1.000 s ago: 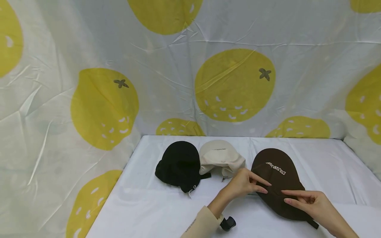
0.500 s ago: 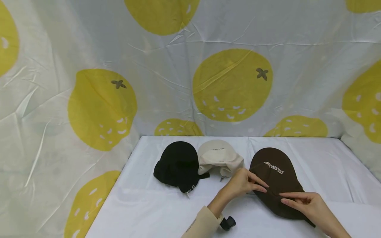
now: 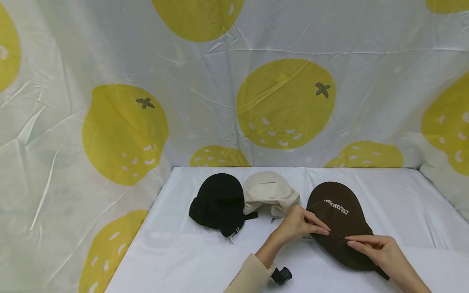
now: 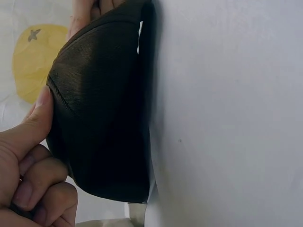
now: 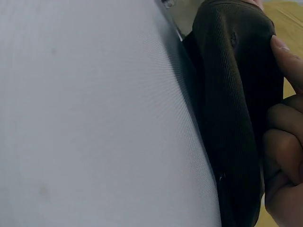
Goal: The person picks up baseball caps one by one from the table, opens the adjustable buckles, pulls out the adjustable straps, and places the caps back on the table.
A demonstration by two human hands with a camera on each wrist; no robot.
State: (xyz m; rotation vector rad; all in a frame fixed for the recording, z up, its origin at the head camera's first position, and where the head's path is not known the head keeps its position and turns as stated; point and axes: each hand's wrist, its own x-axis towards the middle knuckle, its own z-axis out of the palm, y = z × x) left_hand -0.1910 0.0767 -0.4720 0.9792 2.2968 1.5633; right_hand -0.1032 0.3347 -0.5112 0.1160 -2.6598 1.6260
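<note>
Three caps are lying on the white surface (image 3: pixel 176 252). Nearest the person, the brown cap (image 3: pixel 340 224) is sitting right of centre, lettering facing up. The left hand (image 3: pixel 298 224) is pinching its left edge between thumb and curled fingers. The right hand (image 3: pixel 377 250) is pinching its near right edge likewise. Farther back, a black cap (image 3: pixel 220 203) and a cream cap (image 3: pixel 269 195) are touching one another, both lying apart from the hands.

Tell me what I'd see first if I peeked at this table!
Big yellow lemons on the backdrop cloth behind the table. Then three caps in a row: a black cap left, cream cap middle, and brown cap right, which the left hand and right hand both pinch.
</note>
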